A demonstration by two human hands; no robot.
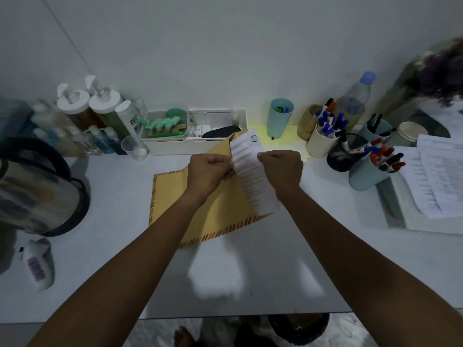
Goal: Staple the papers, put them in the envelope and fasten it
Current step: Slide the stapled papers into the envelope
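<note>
A brown envelope (172,194) with a red-and-black striped border is raised at an angle above the white table (120,246), its mouth turned up and to the right. White printed papers (253,176) stick out of that mouth, their lower part seeming to lie inside it. My left hand (209,172) pinches the envelope's opening edge beside the papers. My right hand (281,169) grips the papers' right edge near the top. No stapler is recognisable.
A steel kettle (37,186) stands at the left. Pump bottles (82,111) and a white organiser tray (190,139) line the wall. Cups of markers (325,136) and a water bottle (357,98) stand at the right, beside a stack of printed sheets (441,174). A small white device (38,264) lies front left.
</note>
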